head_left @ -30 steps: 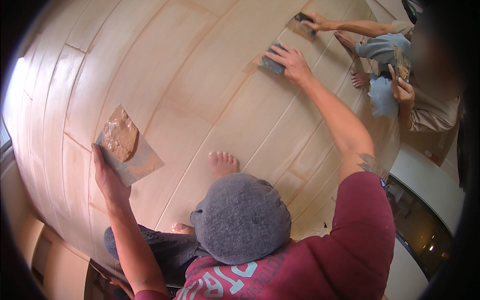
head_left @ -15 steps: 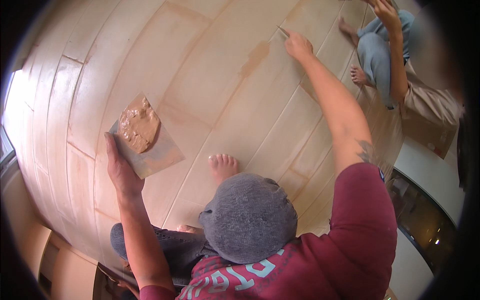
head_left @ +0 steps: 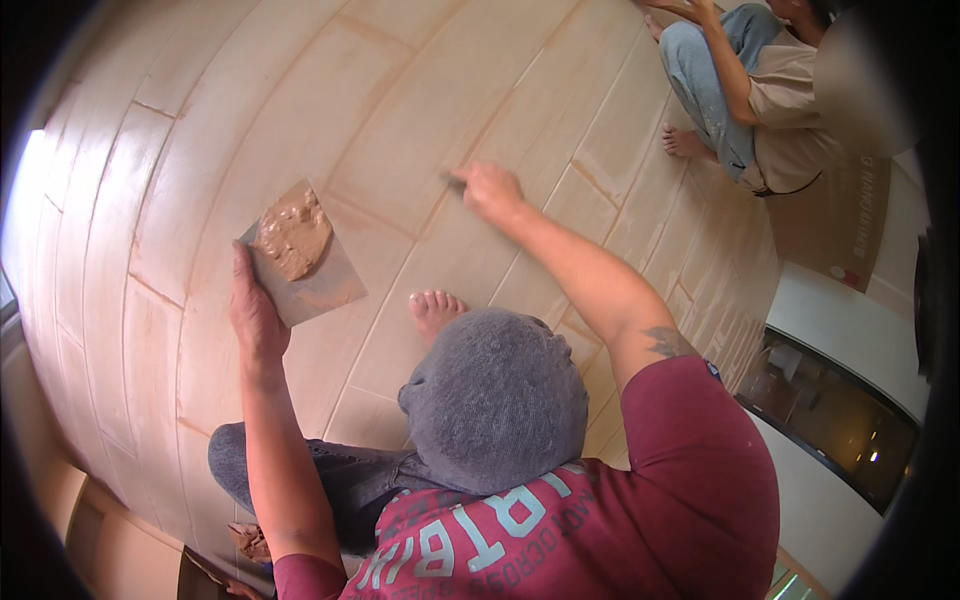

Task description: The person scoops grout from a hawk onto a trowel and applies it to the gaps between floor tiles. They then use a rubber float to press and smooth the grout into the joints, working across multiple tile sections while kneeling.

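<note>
My left hand [head_left: 261, 312] is closed on the edge of a square, flat, grey plate [head_left: 318, 297], held above the floor on the left. A wet mound of light brown grout [head_left: 294, 236] covers the plate's far part. Farther right, my right hand [head_left: 490, 190] is closed on a thin, dark-edged scraper [head_left: 457, 178], mostly hidden by the fingers and blurred. The scraper is at a joint between the wood-look floor tiles [head_left: 390, 205]. Brownish grout smears run along several joints.
My bare foot [head_left: 436, 312] rests on the tiles between my hands. At the far right another person [head_left: 745, 90] sits on the floor. Near that person lies a brown cardboard sheet [head_left: 825, 220], with a white unit with a dark glass panel [head_left: 830, 415] closer to me.
My right hand has drawn the scraper toward me and leftward along the joint. The thick grout patch there is no longer visible. My left hand still holds the plate; the whole view has shifted slightly.
</note>
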### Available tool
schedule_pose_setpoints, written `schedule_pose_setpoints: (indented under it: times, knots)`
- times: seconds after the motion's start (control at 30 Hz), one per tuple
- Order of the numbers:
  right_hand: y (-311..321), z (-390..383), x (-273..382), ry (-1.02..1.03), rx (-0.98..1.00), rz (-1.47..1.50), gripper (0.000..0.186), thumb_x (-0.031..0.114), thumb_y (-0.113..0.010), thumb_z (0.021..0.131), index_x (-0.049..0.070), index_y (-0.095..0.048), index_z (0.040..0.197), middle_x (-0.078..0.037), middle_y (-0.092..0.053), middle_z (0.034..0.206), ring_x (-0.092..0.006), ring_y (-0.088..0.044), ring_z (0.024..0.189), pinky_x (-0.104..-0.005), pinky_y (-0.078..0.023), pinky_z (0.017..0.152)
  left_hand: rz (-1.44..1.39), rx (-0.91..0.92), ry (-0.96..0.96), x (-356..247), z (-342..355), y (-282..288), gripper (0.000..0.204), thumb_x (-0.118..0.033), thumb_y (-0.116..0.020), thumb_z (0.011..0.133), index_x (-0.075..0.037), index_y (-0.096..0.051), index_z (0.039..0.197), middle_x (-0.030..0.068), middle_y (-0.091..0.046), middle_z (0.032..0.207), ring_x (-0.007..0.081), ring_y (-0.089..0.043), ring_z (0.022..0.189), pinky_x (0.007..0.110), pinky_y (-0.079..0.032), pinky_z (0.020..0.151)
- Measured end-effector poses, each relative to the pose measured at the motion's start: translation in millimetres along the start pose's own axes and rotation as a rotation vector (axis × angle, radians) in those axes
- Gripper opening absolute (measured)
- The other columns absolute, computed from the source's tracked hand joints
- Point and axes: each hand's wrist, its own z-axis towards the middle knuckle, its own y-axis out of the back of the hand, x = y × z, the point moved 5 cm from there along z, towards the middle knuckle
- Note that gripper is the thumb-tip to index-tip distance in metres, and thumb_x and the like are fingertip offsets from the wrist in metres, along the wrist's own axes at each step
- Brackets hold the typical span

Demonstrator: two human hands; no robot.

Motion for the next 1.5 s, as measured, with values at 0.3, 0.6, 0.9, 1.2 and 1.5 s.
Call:
schedule_pose_setpoints:
  times: [0.3,0.6,0.9,1.2,1.5]
  knots:
    - [80.6,15.1,-105.5,-0.094,-0.226,0.059,0.062,0.008,-0.055,0.081,0.029,-0.066,0.139,-0.009,-0.065,0.139,-0.0340,-0.059,0.127,-0.0463,-0.046,0.106,0.026,0.090,0.265,99.9,51.6,60.1,0.072,-0.058,-0.040,0.108,0.000,-0.046,0.150,0.0093,-0.050,0.152,0.0222,-0.048,0.138,0.038,-0.034,0.119]
    - [93.9,92.8,-198.0,0.277,-0.319,-0.152,0.070,-0.004,-0.055,0.084,0.035,-0.062,0.142,-0.002,-0.054,0.154,-0.0330,-0.047,0.141,-0.0489,-0.035,0.114,0.028,-0.123,0.257,142.4,73.2,85.2,0.063,-0.052,-0.037,0.111,-0.001,-0.051,0.144,0.0083,-0.057,0.145,0.0216,-0.051,0.135,0.038,-0.034,0.118]
    - [141.3,130.2,-231.1,0.265,-0.524,-0.211,0.078,-0.010,-0.049,0.079,0.030,-0.059,0.146,-0.007,-0.054,0.154,-0.0364,-0.045,0.142,-0.0527,-0.032,0.118,0.077,-0.168,0.208,144.6,74.8,92.1,0.061,-0.049,-0.035,0.112,0.000,-0.054,0.141,0.0088,-0.059,0.141,0.0216,-0.054,0.131,0.037,-0.036,0.116]
    - [156.7,107.8,-250.7,-0.026,-0.309,-0.184,0.065,0.001,-0.049,0.086,0.027,-0.059,0.146,-0.013,-0.063,0.141,-0.0369,-0.058,0.127,-0.0570,-0.043,0.105,0.148,-0.189,0.137,142.3,75.2,89.6,0.064,-0.050,-0.036,0.112,0.004,-0.054,0.140,0.0116,-0.058,0.140,0.0221,-0.054,0.130,0.036,-0.036,0.115]
    - [144.6,174.9,-217.3,-0.078,-0.195,0.045,0.052,0.011,-0.053,0.085,0.028,-0.071,0.130,-0.019,-0.074,0.107,-0.0379,-0.070,0.101,-0.0491,-0.056,0.088,0.184,-0.220,0.157,138.0,73.6,86.9,0.061,-0.049,-0.034,0.112,0.001,-0.055,0.139,0.0102,-0.060,0.138,0.0206,-0.055,0.128,0.036,-0.038,0.113]
